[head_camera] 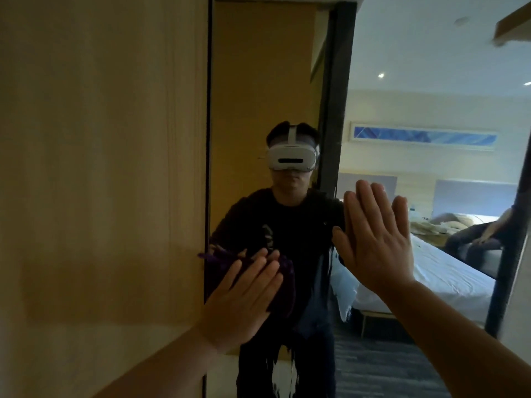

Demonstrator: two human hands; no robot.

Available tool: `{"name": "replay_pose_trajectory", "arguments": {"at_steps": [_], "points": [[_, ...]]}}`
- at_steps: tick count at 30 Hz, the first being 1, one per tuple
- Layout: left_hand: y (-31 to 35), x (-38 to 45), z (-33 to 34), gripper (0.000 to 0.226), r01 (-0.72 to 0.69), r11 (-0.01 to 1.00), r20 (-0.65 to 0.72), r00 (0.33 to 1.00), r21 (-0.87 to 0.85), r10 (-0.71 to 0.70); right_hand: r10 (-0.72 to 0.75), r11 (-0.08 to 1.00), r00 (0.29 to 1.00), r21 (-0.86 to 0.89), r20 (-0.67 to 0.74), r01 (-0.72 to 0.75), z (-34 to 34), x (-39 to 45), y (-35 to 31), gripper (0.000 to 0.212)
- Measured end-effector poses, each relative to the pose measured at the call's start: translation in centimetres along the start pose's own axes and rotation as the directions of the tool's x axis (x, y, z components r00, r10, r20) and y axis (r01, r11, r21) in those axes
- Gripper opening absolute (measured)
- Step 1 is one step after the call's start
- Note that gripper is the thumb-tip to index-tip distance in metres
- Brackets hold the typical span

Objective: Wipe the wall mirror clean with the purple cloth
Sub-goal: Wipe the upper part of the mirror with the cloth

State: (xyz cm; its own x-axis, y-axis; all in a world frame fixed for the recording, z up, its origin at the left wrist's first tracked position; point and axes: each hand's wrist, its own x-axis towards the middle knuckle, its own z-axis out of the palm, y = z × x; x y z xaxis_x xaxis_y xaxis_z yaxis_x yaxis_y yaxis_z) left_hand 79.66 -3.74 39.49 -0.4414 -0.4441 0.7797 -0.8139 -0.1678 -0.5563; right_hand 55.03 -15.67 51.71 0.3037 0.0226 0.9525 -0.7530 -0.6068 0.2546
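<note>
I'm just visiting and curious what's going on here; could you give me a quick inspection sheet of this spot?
Surface: mirror on the wall, dark frame, beside a wood panel; dark streaks run down the lower glass.
Job's things: purple cloth pressed flat to the glass under the left hand.
Clutter: nothing seen.
Grips: left hand open-palmed on the cloth; right hand open, flat at the glass, holding nothing.
Cables: nothing seen.
Surroundings: reflected in the glass, the person in a white headset, a bed with white sheets and a blue picture.
</note>
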Motion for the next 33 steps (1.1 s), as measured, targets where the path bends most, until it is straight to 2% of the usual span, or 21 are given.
{"name": "replay_pose_trajectory", "arguments": {"at_steps": [2,7,11,17,20,23,25,27,29,33], "points": [[1.4,-2.6,0.8,0.077,-0.015,1.000,0.027,1.000,0.014,0.015,0.005,1.000,1.000,0.012,0.022,-0.006,-0.1,0.1,0.1,0.062],[2.0,-3.9,0.8,0.050,0.002,0.999,-0.019,1.000,-0.047,-0.002,0.030,0.994,0.995,0.102,0.091,-0.039,-1.9,0.1,0.6,0.061],[1.4,-1.3,-1.1,0.040,0.064,0.977,-0.061,0.995,-0.203,-0.078,0.165,0.985,0.971,0.030,0.172,-0.173,-3.8,-0.7,3.9,0.068],[-2.3,10.0,-4.9,0.050,0.166,0.947,-0.245,0.940,-0.276,-0.236,0.193,0.981,0.929,-0.091,0.315,-0.173,-3.9,-1.8,6.5,0.070],[-4.7,17.9,-7.3,0.052,0.143,0.957,-0.276,0.937,-0.252,-0.213,0.190,0.980,0.927,-0.116,0.322,-0.160,-3.8,-1.8,6.5,0.072],[-6.5,25.2,-9.4,0.050,0.124,0.980,-0.333,0.927,-0.157,-0.171,0.187,0.980,0.927,-0.121,0.324,-0.156,-3.8,-1.8,6.7,0.069],[-7.1,28.7,-10.1,0.051,0.126,0.986,-0.304,0.940,-0.112,-0.155,0.179,0.982,0.932,-0.116,0.316,-0.149,-3.8,-1.7,6.8,0.068],[-7.2,30.1,-9.9,0.054,0.127,0.983,-0.213,0.965,-0.136,-0.154,0.171,0.983,0.939,-0.111,0.299,-0.144,-3.8,-1.7,7.0,0.068],[-6.8,29.5,-8.7,0.059,0.124,0.985,-0.135,0.981,-0.120,-0.140,0.156,0.986,0.949,-0.109,0.274,-0.130,-3.5,-1.9,7.2,0.067],[-4.0,24.6,-6.1,0.066,0.112,0.992,-0.095,0.988,-0.063,-0.118,0.129,0.990,0.973,-0.085,0.191,-0.114,-2.5,-2.1,7.6,0.068]]}}
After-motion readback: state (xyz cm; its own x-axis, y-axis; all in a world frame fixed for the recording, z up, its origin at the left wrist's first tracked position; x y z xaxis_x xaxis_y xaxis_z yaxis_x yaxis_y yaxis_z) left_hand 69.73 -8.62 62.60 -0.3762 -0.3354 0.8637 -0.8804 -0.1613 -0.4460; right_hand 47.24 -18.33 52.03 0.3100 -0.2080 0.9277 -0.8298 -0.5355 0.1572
